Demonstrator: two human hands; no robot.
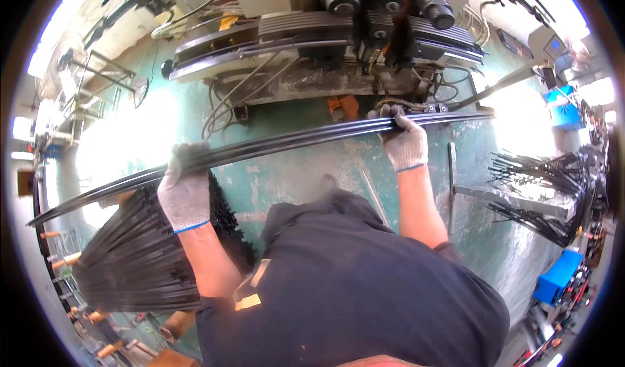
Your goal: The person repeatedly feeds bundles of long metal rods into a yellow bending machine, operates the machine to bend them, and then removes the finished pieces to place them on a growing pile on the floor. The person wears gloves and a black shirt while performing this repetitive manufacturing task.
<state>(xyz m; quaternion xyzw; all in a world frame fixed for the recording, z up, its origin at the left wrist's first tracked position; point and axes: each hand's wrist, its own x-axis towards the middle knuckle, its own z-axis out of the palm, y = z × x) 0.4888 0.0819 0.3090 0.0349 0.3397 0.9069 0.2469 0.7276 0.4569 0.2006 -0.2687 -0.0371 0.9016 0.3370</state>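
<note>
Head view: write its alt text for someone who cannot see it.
A person's gloved left hand and right hand hold long dark rods crosswise. A dark pile of long strips lies at left; a machine stands ahead over a green floor.

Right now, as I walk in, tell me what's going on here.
A person's gloved left hand and gloved right hand grip a bundle of long dark strips, held crosswise before the body. A machine stands ahead. A big pile of dark strips lies at the left.
</note>
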